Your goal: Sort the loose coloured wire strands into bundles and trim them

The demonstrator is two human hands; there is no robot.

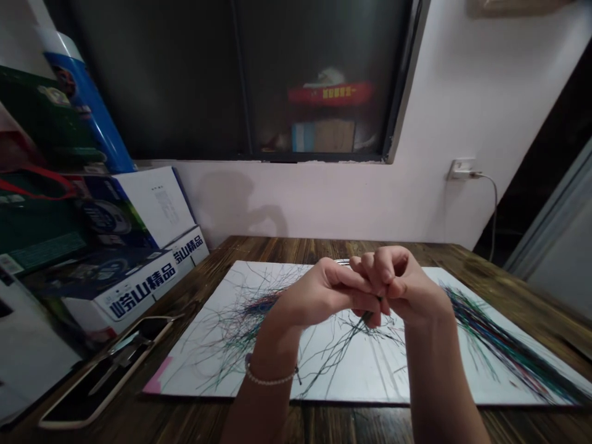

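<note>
A beaded bracelet [269, 377] rings the left wrist above a white board [370, 376] strewn with coloured threads [504, 345]. The left hand [319, 293] and right hand [398, 287] press close, pinching a small dark sliver [367, 317] firmly between them.

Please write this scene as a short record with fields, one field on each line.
Left hand: fingers curled, pressed against the right hand
Right hand: fingers curled; a small dark tip shows below them, its full shape hidden
Left wrist: white bead bracelet
Under hands: white board with many thin coloured strands
Surface: wooden table
Left of board: white printed boxes
Wall: socket with plug
</note>
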